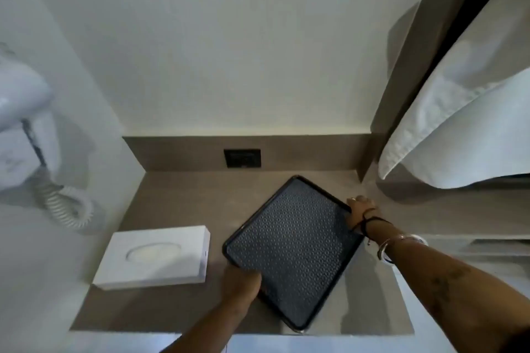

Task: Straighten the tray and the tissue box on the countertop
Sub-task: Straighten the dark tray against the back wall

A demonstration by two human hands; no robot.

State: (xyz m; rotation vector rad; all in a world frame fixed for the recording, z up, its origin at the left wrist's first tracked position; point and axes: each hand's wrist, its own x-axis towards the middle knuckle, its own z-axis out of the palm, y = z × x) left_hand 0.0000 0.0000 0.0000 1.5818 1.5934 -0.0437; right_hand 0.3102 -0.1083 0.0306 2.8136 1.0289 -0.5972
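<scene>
A black rectangular tray (292, 249) with a patterned mat lies skewed on the brown countertop (183, 198), one corner pointing to the back wall and one over the front edge. My left hand (241, 284) grips its near-left rim. My right hand (360, 210) holds its far-right rim. A white tissue box (155, 256) rests to the left of the tray, slightly turned, a small gap between them.
A white hair dryer (20, 106) with a coiled cord (66, 206) hangs on the left wall. A black socket plate (242, 158) sits in the backsplash. White towels (464, 129) hang at the right above the counter.
</scene>
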